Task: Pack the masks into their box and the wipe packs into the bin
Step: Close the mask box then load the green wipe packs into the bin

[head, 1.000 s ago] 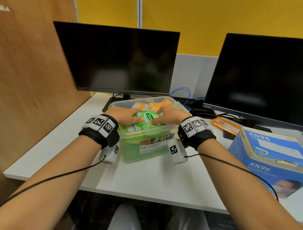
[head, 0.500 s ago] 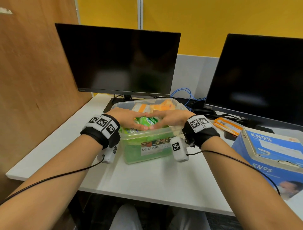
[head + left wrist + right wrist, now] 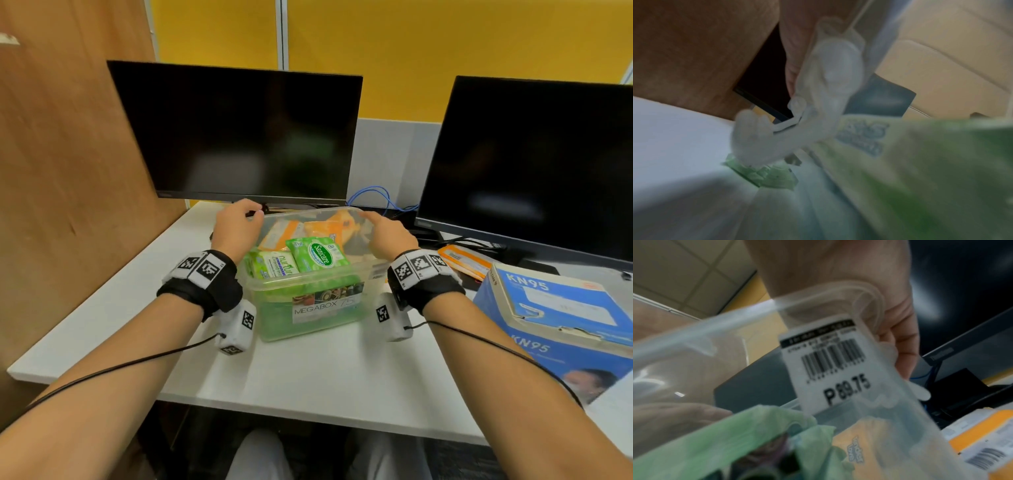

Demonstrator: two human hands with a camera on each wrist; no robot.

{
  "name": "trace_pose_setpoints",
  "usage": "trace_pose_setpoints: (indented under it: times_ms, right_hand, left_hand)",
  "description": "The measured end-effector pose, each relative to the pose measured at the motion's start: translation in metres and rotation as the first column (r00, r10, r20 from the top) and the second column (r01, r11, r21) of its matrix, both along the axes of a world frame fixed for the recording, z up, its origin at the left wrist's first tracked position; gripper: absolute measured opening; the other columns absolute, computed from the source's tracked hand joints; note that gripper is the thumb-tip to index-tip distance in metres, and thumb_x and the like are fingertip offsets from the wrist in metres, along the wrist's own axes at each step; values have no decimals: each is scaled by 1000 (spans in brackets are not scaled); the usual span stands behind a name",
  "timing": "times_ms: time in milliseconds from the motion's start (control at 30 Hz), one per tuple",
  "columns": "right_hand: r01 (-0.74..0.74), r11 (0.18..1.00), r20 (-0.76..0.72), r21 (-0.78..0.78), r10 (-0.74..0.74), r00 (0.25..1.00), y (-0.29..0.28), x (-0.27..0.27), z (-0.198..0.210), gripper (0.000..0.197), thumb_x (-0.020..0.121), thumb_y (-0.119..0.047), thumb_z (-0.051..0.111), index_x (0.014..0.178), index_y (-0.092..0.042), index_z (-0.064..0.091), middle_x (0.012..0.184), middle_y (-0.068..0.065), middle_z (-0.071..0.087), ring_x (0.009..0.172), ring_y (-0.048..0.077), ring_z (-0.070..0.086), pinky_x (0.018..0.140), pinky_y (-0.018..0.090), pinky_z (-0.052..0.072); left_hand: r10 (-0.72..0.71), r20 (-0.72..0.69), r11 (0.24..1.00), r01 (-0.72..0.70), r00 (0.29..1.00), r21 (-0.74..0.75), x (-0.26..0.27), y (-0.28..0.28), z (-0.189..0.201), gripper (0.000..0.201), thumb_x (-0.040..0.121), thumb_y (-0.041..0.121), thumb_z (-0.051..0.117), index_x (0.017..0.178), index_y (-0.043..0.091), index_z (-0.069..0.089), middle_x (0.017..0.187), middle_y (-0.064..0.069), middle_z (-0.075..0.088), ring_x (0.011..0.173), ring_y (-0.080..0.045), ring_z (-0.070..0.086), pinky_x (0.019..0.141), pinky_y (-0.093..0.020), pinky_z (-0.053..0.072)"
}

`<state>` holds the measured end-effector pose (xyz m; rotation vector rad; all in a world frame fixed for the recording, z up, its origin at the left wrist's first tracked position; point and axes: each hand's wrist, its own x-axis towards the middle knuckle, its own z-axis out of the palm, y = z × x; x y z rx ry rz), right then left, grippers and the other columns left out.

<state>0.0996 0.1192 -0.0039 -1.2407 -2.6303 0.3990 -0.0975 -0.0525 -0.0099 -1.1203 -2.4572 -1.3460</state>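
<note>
My left hand (image 3: 236, 228) sits at the far left corner of the clear bin (image 3: 308, 284); fingers curled over the rim there, gripping it as far as the head view shows. The left wrist view is blurred and confirms only the bin's corner close to the palm.

My right hand (image 3: 387, 236) is at the bin's right wall. Index finger stretched along the far rim, the rest lying over the edge. The right wrist view shows the palm against the wall beside a barcode price sticker (image 3: 828, 360). Fingers look extended, resting on the rim, not closed round anything.

Bin stands on the white counter (image 3: 325, 370), in front of the left monitor (image 3: 239, 133). Inside: a green Sanicare wipe pack (image 3: 317, 257) on top, a second green pack (image 3: 274, 269) beside it, orange packs (image 3: 329, 226) toward the back. Nearly full.

KN95 mask box (image 3: 561, 315) is on the counter to the right, well apart from the bin, top flap seemingly down. One orange packet (image 3: 464, 260) lies on the counter between bin and box; I cannot tell whether it is a mask or wipes.

Judgement: wipe packing looks mostly done. Left: that stray packet, and checking the box is closed.
</note>
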Motion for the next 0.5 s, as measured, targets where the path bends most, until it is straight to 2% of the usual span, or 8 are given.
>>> trace_pose_setpoints:
  times_ms: [100,167,200,233,267,333,400,500]
  right_hand:
    - [38,999,-29,-5,-38,999,11,12,-2,60,95,-13,42,144,-45,28,126,11,58,107,30,59,79,41,48]
    - [82,996,-13,18,-81,997,20,24,-1,62,95,-11,40,144,-48,27,125,10,58,108,30,58,75,39,44]
    - [105,994,-3,33,-105,994,26,30,-1,63,95,-11,39,144,-49,26,125,10,58,109,29,58,75,39,42]
    - [130,991,3,45,-130,992,32,37,-1,64,95,-11,38,143,-50,26,126,10,59,110,29,58,76,39,41]
    - [151,987,8,56,-152,988,38,44,-1,64,95,-10,37,144,-50,26,126,10,59,111,30,57,77,39,41]
    - [187,979,27,77,-190,981,44,53,0,64,95,-8,36,145,-47,27,125,12,59,110,32,58,76,40,41]
    - [210,973,43,99,-215,976,44,55,2,61,95,-9,36,146,-41,27,124,14,58,111,33,57,80,42,44]
    - [229,968,56,103,-236,970,41,50,2,61,94,-11,37,147,-38,25,125,16,57,113,35,56,88,45,45]
  left_hand:
    - [-129,225,985,99,966,141,-6,9,0,28,93,18,54,120,14,63,117,-6,65,110,-21,59,95,-33,47]
    - [-268,474,941,124,839,314,-13,10,-4,32,95,12,52,127,11,56,117,-9,61,101,-21,59,80,-25,49]
    - [-280,531,935,103,800,339,-19,9,-11,33,97,9,49,129,7,53,117,-11,60,96,-22,59,75,-24,48]
    - [-227,531,955,82,816,284,-26,8,-19,32,97,6,47,129,5,53,119,-13,60,94,-24,59,75,-26,48]
    - [-133,477,985,62,869,162,-32,8,-28,32,96,5,48,127,4,56,122,-16,61,97,-27,59,80,-31,49]
    - [40,290,991,-1,956,-133,-42,10,-47,32,92,9,56,124,5,61,128,-16,60,113,-30,57,95,-34,43]
    - [117,230,945,-37,966,-326,-49,15,-65,41,90,19,62,129,5,57,136,-13,53,124,-31,50,101,-32,36]
    - [240,307,885,-77,921,-460,-64,26,-91,74,84,43,67,140,5,41,142,-20,43,131,-37,40,107,-38,34]
